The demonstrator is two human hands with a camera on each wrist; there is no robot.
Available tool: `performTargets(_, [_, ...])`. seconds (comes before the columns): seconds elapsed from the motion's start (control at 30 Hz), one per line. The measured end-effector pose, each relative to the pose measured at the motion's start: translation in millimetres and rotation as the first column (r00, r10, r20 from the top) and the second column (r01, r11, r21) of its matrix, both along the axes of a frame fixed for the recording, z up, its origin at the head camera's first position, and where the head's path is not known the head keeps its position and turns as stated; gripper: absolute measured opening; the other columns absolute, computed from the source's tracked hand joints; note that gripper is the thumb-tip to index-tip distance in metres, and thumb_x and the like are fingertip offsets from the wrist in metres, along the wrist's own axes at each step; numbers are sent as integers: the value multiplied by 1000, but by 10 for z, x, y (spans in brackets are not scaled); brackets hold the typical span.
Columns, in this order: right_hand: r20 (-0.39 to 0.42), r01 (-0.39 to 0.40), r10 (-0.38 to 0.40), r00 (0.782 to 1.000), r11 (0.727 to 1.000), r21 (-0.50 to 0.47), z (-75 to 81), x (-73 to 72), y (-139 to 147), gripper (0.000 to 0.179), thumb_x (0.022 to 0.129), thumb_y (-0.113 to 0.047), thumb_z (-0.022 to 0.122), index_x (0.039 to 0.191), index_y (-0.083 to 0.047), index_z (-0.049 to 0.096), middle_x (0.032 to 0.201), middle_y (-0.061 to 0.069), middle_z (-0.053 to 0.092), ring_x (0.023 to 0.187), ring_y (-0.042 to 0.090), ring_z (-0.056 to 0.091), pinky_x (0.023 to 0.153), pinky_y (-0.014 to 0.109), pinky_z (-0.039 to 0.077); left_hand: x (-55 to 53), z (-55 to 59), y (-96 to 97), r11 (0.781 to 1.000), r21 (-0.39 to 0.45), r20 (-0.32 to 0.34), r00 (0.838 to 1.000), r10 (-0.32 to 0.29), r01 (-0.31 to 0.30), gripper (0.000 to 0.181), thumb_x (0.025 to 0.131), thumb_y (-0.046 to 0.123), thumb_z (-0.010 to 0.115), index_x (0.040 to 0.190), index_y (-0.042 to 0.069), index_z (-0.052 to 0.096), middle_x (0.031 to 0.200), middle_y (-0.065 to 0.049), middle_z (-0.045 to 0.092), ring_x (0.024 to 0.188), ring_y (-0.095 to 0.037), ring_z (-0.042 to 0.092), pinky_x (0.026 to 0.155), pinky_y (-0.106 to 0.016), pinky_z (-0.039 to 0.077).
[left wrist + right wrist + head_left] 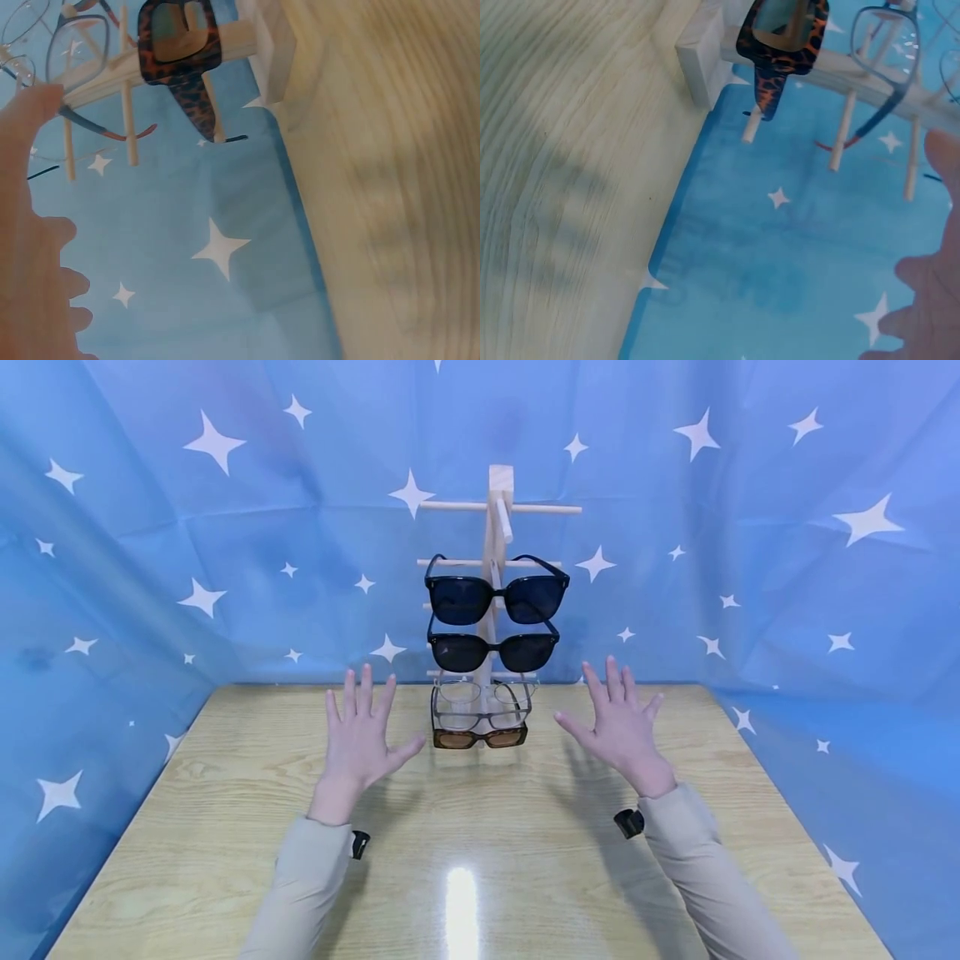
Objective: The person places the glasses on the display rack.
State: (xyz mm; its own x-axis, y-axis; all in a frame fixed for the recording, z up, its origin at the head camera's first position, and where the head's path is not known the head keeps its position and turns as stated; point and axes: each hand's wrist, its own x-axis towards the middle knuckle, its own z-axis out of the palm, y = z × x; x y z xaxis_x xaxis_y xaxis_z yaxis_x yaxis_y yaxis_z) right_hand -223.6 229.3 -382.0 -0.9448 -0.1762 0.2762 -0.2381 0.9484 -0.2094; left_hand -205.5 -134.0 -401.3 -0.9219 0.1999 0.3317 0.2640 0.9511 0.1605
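A wooden eyewear rack (501, 481) with crosswise pegs stands at the back of the table. Two pairs of black sunglasses hang on it, the upper pair (534, 599) above the lower pair (461, 653). Below them are thin-rimmed clear glasses (459, 692), grey-framed glasses (457, 722) and, lowest, tortoiseshell sunglasses (506, 739). My left hand (360, 739) is spread left of the rack, holding nothing. On the other side my right hand (618, 727) is likewise spread and empty. In the left wrist view the thumb (34, 105) overlaps the grey-framed glasses.
The wood-grain table (247, 760) reaches back to a blue curtain with white stars (300, 468), which also runs along both sides. The rack's top peg (547, 509) carries no glasses. A light reflection (461, 910) shows near the front.
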Motion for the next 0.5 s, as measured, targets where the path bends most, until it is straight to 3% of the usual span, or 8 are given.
performTargets(0.17, [0,-2,2,1000,1000,20,-9,-9,-34,86,86,-66,45,151,-19,14,155,17,-1,139,43,-4,92,79,-9,17,-25,1,1000,-11,45,999,19,-19,99,78,68,54,151,14,14,154,-19,-4,140,-37,-12,108,-60,-8])
performTargets(0.5, [4,6,-6,1000,1000,28,-5,-17,-47,86,87,-66,45,151,-18,15,155,18,0,140,42,-4,92,79,-8,13,-34,3,1000,-1,23,1000,21,-21,99,78,68,53,151,13,15,154,-21,0,140,-41,-4,108,-63,-4])
